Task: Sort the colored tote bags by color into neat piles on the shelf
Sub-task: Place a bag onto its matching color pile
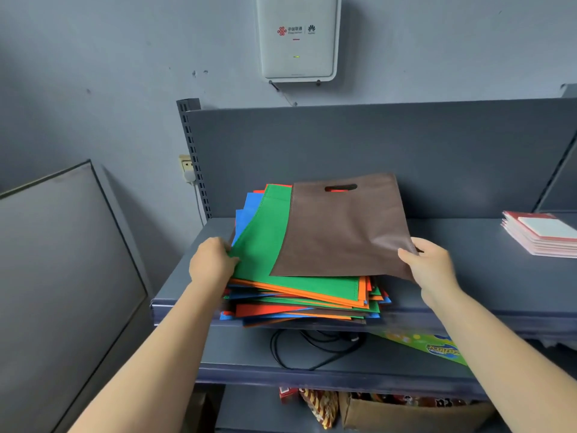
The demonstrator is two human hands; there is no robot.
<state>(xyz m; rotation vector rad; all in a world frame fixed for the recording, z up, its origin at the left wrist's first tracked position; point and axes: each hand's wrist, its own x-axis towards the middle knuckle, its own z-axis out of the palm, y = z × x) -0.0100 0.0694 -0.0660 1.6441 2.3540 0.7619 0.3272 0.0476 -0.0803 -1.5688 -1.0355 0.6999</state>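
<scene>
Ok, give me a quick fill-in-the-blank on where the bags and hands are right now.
1. The right hand pinches the near corner of the ____ bag.
2. Directly under that bag lies a ____ bag, whose edge the left hand holds.
3. The mixed pile sits on the shelf, to the ____ of the booklets.
4. The cables lie on the shelf ____ the pile.

Missing words: brown; green; left; below
</scene>
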